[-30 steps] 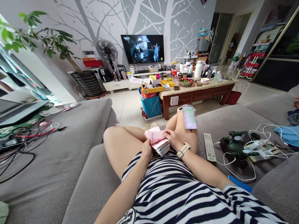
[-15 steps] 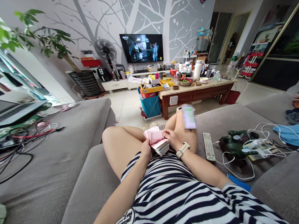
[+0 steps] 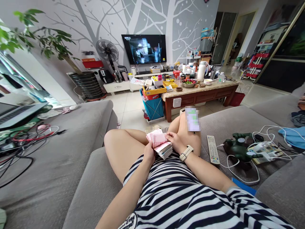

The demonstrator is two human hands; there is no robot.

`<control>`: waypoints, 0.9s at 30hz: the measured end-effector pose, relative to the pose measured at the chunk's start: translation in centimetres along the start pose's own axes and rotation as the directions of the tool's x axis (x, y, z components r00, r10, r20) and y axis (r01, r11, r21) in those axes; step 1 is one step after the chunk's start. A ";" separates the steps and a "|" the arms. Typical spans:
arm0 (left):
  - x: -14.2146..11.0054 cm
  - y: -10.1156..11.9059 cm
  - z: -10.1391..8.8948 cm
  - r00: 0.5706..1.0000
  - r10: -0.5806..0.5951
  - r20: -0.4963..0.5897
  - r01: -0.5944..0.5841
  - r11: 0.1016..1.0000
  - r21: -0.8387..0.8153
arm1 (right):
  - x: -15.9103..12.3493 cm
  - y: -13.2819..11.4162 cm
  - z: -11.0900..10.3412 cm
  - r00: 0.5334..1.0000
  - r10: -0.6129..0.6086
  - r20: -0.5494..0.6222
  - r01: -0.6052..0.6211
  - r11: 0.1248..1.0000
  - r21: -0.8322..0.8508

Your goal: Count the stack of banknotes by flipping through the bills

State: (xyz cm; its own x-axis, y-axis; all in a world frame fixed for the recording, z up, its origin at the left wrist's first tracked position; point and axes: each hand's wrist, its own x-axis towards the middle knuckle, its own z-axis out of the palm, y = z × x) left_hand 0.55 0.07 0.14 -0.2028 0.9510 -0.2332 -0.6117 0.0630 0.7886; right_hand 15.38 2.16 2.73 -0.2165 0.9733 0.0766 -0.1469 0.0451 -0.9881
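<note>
I sit cross-legged on a grey sofa (image 3: 71, 178) with a thick stack of pink banknotes (image 3: 160, 143) in my lap. My left hand (image 3: 149, 154) grips the stack from below and the left, fingers wrapped round it. My right hand (image 3: 175, 141), with a white watch on the wrist, pinches the top notes at their right edge. A blurred phone (image 3: 192, 119) rests on my right knee.
A remote control (image 3: 213, 149), a green toy fist (image 3: 239, 149) and white cables (image 3: 269, 146) lie on the sofa to my right. A laptop (image 3: 16, 114) and tangled wires are on the left. Ahead stand a cluttered wooden table (image 3: 202, 92) and a TV (image 3: 144, 49).
The hands and the banknotes stay almost still. The view has shifted slightly between the first frame and now, and the TV picture has changed.
</note>
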 end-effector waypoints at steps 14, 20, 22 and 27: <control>-0.8 0.5 0.0 0.999 -0.006 0.053 0.002 0.997 0.076 | 1.0 1.3 -0.1 0.998 -0.050 -0.041 0.051 0.999 0.002; -0.5 0.3 -0.3 0.998 0.002 0.058 -0.006 0.998 0.070 | 1.0 1.4 -0.1 1.000 -0.026 -0.012 0.026 0.999 -0.019; -0.3 0.2 -0.1 1.000 -0.004 0.027 0.004 1.000 0.019 | 0.7 1.0 0.0 1.000 -0.017 0.000 0.017 1.000 -0.010; -0.1 0.2 0.1 0.999 -0.034 -0.016 0.033 0.999 -0.041 | 0.0 0.2 0.3 0.999 -0.018 -0.033 0.018 1.000 -0.001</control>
State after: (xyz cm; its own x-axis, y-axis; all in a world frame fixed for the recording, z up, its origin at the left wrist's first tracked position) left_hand 0.48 0.05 0.38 -0.1943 0.9433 -0.2691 -0.6490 0.0820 0.7563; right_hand 15.10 2.14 2.62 -0.1819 0.9792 0.0896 -0.1493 0.0626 -0.9868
